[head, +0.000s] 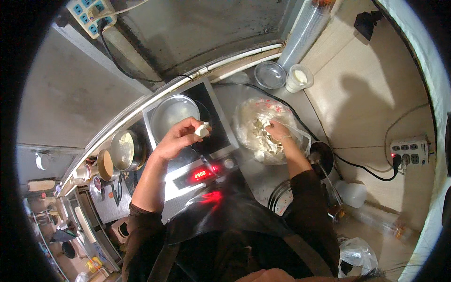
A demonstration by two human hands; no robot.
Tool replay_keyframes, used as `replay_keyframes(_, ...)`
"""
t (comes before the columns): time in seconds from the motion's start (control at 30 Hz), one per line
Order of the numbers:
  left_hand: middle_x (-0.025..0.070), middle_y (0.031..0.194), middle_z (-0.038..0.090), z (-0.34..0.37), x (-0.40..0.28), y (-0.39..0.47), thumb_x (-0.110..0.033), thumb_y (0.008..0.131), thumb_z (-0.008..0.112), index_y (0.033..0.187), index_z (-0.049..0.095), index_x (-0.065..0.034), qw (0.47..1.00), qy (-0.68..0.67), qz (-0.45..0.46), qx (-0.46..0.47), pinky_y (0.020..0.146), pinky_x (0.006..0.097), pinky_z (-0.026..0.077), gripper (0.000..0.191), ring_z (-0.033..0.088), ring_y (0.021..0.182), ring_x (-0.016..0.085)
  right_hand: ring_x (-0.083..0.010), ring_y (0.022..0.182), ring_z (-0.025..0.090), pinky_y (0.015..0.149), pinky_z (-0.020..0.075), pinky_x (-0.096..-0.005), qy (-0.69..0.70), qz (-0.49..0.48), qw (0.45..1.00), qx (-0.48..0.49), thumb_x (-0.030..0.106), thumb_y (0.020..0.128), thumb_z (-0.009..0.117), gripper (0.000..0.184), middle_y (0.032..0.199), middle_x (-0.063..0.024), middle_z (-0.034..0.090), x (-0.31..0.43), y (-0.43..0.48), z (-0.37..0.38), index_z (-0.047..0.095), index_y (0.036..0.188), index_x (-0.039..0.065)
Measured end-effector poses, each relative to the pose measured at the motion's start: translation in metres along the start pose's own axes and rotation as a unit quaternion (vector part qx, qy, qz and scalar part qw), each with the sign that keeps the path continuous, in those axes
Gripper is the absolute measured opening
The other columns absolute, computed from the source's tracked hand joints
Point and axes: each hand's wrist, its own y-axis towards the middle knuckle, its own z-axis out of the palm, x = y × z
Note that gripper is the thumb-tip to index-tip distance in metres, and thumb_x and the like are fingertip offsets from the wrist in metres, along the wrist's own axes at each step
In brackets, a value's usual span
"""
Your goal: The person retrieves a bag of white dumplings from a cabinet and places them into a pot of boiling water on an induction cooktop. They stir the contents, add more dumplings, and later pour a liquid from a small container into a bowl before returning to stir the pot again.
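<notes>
My left hand (179,137) grips a pale dumpling-like piece (202,130) between thumb and fingers, above the dark top of an induction cooker (221,123). Just behind that hand, a metal pot (178,109) with cloudy liquid stands on the cooker, whose red display is lit. My right hand (278,130) reaches into a clear plastic bag (246,109) of pale, folded dumpling-like pieces (262,135). Its fingertips are partly hidden among the pieces, so its hold is unclear.
Left of the cooker stand a dark pan (123,149) and a tan-filled bowl (105,165). A clear round container (270,75), a cup (299,78) and stacked plastic lids or cups (304,31) are at the back. A black cable (299,118) runs beside the bag, near a ladle (327,179).
</notes>
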Motion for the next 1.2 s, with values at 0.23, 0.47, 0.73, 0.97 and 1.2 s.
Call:
replay_keyframes(0.23, 0.0099, 0.119, 0.066, -0.031, -0.003, -0.035, -0.01, 0.088, 0.062, 0.104, 0.061, -0.0075, 0.992, -0.034, 0.043, -0.117, 0.092, 0.0322, 0.048, 0.017, 0.061, 0.108, 0.017, -0.0108, 0.074, 0.057, 0.064, 0.0459, -0.027, 0.309, 0.01, 0.949, -0.061, 0.024, 0.087, 0.066, 0.025, 0.091, -0.0013, 0.065, -0.001, -0.043, 0.0, 0.066, 0.102, 0.004)
replay_keyframes(0.47, 0.0077, 0.103, 0.063, -0.071, 0.008, -0.072, -0.017, 0.085, 0.071, 0.109, 0.06, -0.003, 0.887, 0.302, 0.078, -0.34, 0.081, 0.0318, 0.051, 0.03, 0.061, 0.094, 0.018, -0.0104, 0.092, 0.062, 0.077, 0.0498, -0.0262, 0.48, -0.155, 0.863, 0.024, 0.007, 0.091, 0.063, 0.018, 0.102, -0.0018, 0.066, 0.145, -0.124, -0.001, 0.066, 0.107, 0.0)
replay_keyframes(0.73, 0.0151, 0.114, 0.063, -0.089, 0.034, -0.051, -0.017, 0.074, 0.072, 0.106, 0.063, -0.0058, 0.698, 0.647, -0.011, -0.307, 0.091, 0.0454, 0.049, 0.036, 0.06, 0.108, 0.038, -0.0254, 0.112, 0.062, 0.097, 0.0478, -0.0345, 0.211, -0.41, 0.887, 0.033, 0.015, 0.084, 0.074, 0.035, 0.119, -0.0122, 0.065, 0.315, -0.036, 0.08, 0.069, 0.116, 0.003)
replay_keyframes(0.97, 0.0183, 0.114, 0.064, -0.083, 0.024, -0.064, -0.014, 0.074, 0.07, 0.109, 0.066, -0.0063, 0.724, 0.638, 0.039, -0.259, 0.095, 0.0454, 0.048, 0.036, 0.06, 0.109, 0.038, -0.0331, 0.135, 0.045, 0.113, 0.037, -0.0407, -0.028, -0.469, 0.882, -0.018, 0.02, 0.087, 0.073, 0.046, 0.143, -0.0152, 0.05, 0.298, -0.067, 0.09, 0.063, 0.131, 0.013)
replay_keyframes(1.2, 0.0186, 0.117, 0.065, -0.005, -0.004, -0.031, -0.015, 0.083, 0.068, 0.109, 0.065, -0.0041, 0.839, 0.48, 0.138, -0.218, 0.097, 0.0441, 0.048, 0.028, 0.061, 0.111, 0.038, -0.039, 0.128, 0.05, 0.11, 0.0392, -0.0456, -0.058, -0.344, 0.874, -0.339, 0.011, 0.082, 0.074, 0.056, 0.137, -0.0203, 0.054, 0.154, -0.148, -0.044, 0.056, 0.134, 0.003)
